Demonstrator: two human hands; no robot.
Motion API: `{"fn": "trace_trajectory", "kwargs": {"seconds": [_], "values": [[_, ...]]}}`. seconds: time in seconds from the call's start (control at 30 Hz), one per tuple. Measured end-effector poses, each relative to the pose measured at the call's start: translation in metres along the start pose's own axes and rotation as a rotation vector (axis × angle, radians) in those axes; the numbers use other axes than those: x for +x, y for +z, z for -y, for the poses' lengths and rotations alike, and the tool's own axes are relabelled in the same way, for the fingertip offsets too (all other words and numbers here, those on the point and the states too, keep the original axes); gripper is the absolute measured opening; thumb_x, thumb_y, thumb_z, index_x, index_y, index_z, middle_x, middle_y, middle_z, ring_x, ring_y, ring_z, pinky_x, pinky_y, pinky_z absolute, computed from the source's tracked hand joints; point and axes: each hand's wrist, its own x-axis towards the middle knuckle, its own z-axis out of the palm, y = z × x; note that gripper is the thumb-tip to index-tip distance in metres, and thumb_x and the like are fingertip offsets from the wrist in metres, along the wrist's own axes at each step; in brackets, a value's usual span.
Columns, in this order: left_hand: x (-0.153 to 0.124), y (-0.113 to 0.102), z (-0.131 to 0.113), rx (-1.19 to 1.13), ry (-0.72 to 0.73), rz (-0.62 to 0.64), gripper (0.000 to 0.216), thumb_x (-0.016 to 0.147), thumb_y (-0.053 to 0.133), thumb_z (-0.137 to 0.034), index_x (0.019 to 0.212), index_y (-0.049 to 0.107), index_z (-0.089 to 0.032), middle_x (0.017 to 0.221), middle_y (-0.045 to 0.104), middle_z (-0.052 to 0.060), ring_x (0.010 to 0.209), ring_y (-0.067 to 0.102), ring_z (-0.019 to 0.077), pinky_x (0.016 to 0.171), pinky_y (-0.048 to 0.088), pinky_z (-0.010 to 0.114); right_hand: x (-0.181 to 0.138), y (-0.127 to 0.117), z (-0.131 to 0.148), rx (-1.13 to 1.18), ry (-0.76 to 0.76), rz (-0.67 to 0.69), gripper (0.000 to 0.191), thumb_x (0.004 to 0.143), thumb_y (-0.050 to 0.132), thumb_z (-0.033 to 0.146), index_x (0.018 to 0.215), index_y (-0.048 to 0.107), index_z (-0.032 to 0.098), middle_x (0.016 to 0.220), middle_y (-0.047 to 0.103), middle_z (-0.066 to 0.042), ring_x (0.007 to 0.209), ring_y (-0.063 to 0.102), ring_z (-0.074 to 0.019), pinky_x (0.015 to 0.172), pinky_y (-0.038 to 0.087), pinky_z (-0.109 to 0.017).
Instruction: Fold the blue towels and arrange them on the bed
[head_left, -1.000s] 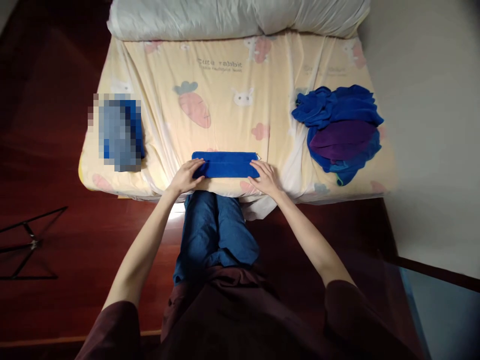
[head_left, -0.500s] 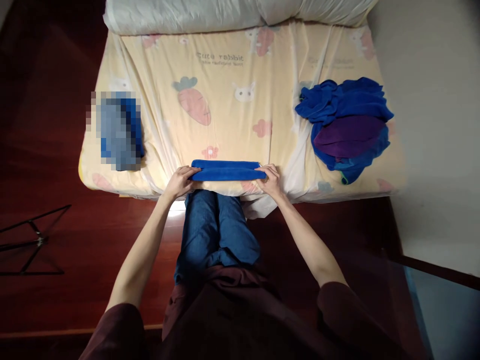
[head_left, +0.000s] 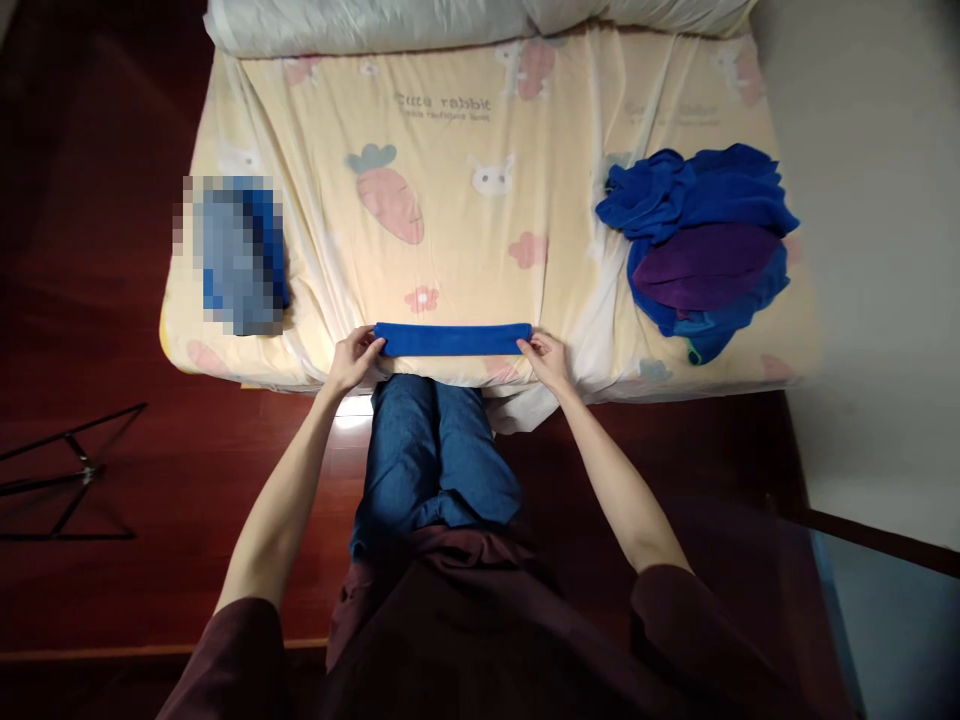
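A blue towel (head_left: pixel 452 339), folded into a long narrow strip, lies along the near edge of the bed (head_left: pixel 465 250). My left hand (head_left: pixel 354 359) pinches the strip's left end with fingers closed on it. My right hand (head_left: pixel 546 358) grips the right end the same way. The strip is stretched flat between both hands, just above my knees in blue jeans.
A heap of blue and purple cloths (head_left: pixel 697 245) sits on the bed's right side. A blurred blue stack (head_left: pixel 236 252) lies at the left edge. White bedding (head_left: pixel 465 20) is rolled at the far end. A black metal stand (head_left: pixel 60 480) rests on the dark wooden floor.
The towel went from a wider folded rectangle under my flat hands to a narrower strip. Both hands moved to its ends and closed on them.
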Motion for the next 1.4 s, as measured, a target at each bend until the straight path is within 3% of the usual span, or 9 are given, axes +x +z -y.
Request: {"fn": "trace_trajectory", "kwargs": {"seconds": [0.13, 0.53, 0.67, 0.77, 0.93, 1.0, 1.1, 1.23, 1.4], "values": [[0.004, 0.006, 0.001, -0.085, -0.109, -0.006, 0.06, 0.085, 0.07, -0.066, 0.12, 0.066, -0.017, 0.075, 0.071, 0.004, 0.069, 0.065, 0.0195, 0.066, 0.052, 0.03, 0.003, 0.009, -0.004, 0.12, 0.101, -0.033, 0.054, 0.078, 0.08, 0.072, 0.088, 0.067, 0.021, 0.073, 0.065, -0.003, 0.068, 0.063, -0.0187, 0.062, 0.053, -0.031], [0.004, 0.004, -0.005, 0.047, -0.103, 0.006, 0.049, 0.089, 0.067, -0.058, 0.119, 0.068, -0.02, 0.077, 0.073, 0.003, 0.072, 0.067, 0.0219, 0.075, 0.054, 0.035, 0.002, 0.007, 0.004, 0.073, 0.072, -0.001, 0.043, 0.083, 0.078, 0.062, 0.091, 0.068, 0.02, 0.071, 0.065, -0.002, 0.065, 0.061, -0.0178, 0.062, 0.054, -0.032], [-0.004, 0.001, -0.022, 0.076, -0.049, -0.238, 0.041, 0.089, 0.072, -0.051, 0.114, 0.066, -0.019, 0.08, 0.064, 0.002, 0.073, 0.061, 0.0197, 0.073, 0.052, 0.033, 0.001, -0.004, 0.021, -0.142, -0.083, -0.111, 0.034, 0.085, 0.078, 0.042, 0.109, 0.071, 0.019, 0.097, 0.07, -0.008, 0.082, 0.063, -0.0208, 0.08, 0.059, -0.039], [-0.023, 0.004, -0.047, -0.046, -0.11, -0.371, 0.034, 0.09, 0.073, -0.052, 0.102, 0.064, -0.021, 0.075, 0.058, 0.0, 0.068, 0.057, 0.0167, 0.065, 0.049, 0.03, 0.004, -0.013, 0.044, -0.256, -0.211, -0.156, 0.017, 0.089, 0.074, 0.032, 0.101, 0.072, 0.02, 0.107, 0.067, -0.01, 0.098, 0.063, -0.0255, 0.092, 0.058, -0.044], [-0.052, 0.036, -0.091, -0.625, -0.577, 0.03, 0.042, 0.089, 0.077, -0.057, 0.097, 0.067, -0.016, 0.078, 0.068, 0.004, 0.062, 0.064, 0.0147, 0.057, 0.052, 0.025, 0.025, -0.008, 0.078, -0.3, -0.292, 0.176, 0.011, 0.093, 0.074, 0.033, 0.094, 0.074, 0.022, 0.099, 0.069, -0.008, 0.104, 0.064, -0.0272, 0.096, 0.055, -0.045], [-0.053, 0.053, -0.1, -0.791, -0.747, 0.069, 0.042, 0.091, 0.078, -0.054, 0.1, 0.069, -0.014, 0.091, 0.075, 0.01, 0.072, 0.071, 0.0168, 0.063, 0.057, 0.026, 0.036, -0.001, 0.083, -0.362, -0.314, 0.334, 0.011, 0.091, 0.078, 0.031, 0.095, 0.075, 0.022, 0.101, 0.07, -0.007, 0.105, 0.064, -0.0274, 0.099, 0.054, -0.045], [-0.041, 0.071, -0.1, -0.928, -0.872, -0.056, 0.038, 0.099, 0.071, -0.049, 0.095, 0.068, -0.012, 0.098, 0.078, 0.014, 0.083, 0.076, 0.0178, 0.076, 0.06, 0.026, 0.051, 0.01, 0.079, -0.547, -0.314, 0.454, 0.032, 0.082, 0.086, 0.03, 0.111, 0.075, 0.021, 0.118, 0.068, -0.01, 0.117, 0.061, -0.0312, 0.106, 0.051, -0.047], [-0.02, 0.077, -0.087, -0.927, -0.937, -0.25, 0.038, 0.099, 0.073, -0.047, 0.09, 0.067, -0.01, 0.083, 0.076, 0.014, 0.078, 0.077, 0.0188, 0.077, 0.063, 0.027, 0.065, 0.016, 0.071, -0.777, -0.251, 0.572, 0.074, 0.072, 0.095, 0.032, 0.138, 0.065, 0.019, 0.136, 0.064, -0.015, 0.127, 0.059, -0.0356, 0.111, 0.048, -0.048], [-0.007, 0.076, -0.075, -0.911, -0.932, -0.418, 0.029, 0.09, 0.085, -0.034, 0.089, 0.068, -0.011, 0.067, 0.07, 0.007, 0.067, 0.073, 0.0179, 0.074, 0.064, 0.028, 0.073, 0.019, 0.083, -0.924, -0.181, 0.704, 0.065, 0.077, 0.093, 0.039, 0.134, 0.069, 0.02, 0.131, 0.067, -0.015, 0.12, 0.066, -0.0342, 0.102, 0.053, -0.043]]}}
